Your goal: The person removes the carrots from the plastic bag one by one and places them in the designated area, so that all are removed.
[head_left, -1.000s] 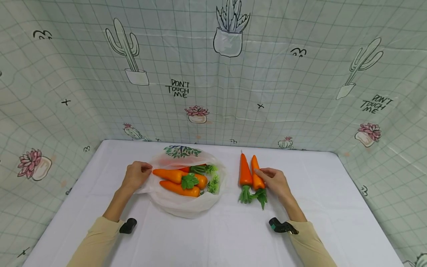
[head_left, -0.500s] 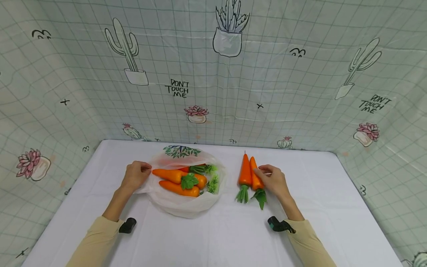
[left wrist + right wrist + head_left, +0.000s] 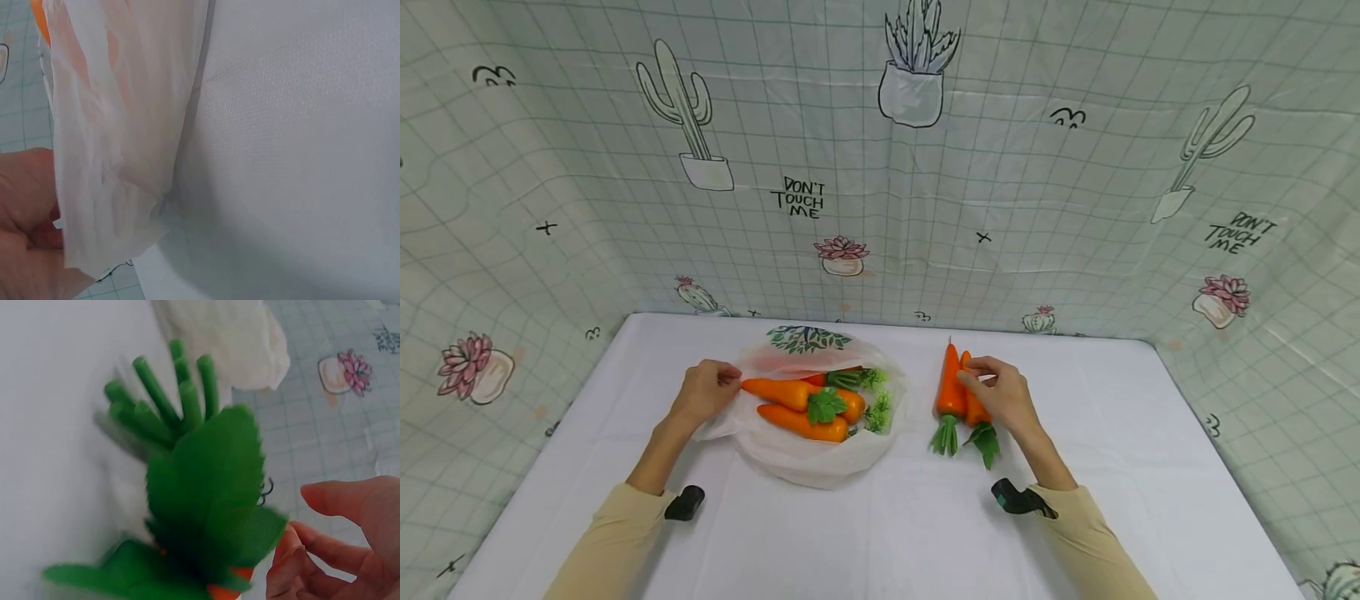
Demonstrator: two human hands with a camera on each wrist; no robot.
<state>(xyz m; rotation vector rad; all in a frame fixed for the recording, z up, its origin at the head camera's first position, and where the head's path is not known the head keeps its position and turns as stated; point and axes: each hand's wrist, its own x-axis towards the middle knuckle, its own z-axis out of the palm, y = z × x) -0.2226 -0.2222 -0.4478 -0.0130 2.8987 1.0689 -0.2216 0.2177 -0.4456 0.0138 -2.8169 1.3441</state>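
My left hand (image 3: 703, 392) pinches the left edge of a thin white plastic bag (image 3: 820, 468), which lies on its side. Through its opening show several orange carrots (image 3: 782, 391) with green tops; the left wrist view has the bag's crumpled film (image 3: 119, 137) in front of the fingers. To the right of the bag, two more carrots lie side by side: one with a stubby green stalk top (image 3: 949, 435), the other with a leafy top (image 3: 984, 444). Over the leafy one is my right hand (image 3: 1006, 398), thumb and fingers apart, partly hiding its orange body.
A white cloth (image 3: 880, 550) covers the table. Behind it hangs a gridded curtain (image 3: 880, 192) printed with cacti, and it folds round both sides. Black wrist cameras sit at the left cuff (image 3: 685, 503) and the right cuff (image 3: 1018, 498).
Both loose carrots have shifted closer together, their tips turned slightly. My right hand has since moved left and up over the leafy carrot. The left hand and bag stay nearly still.
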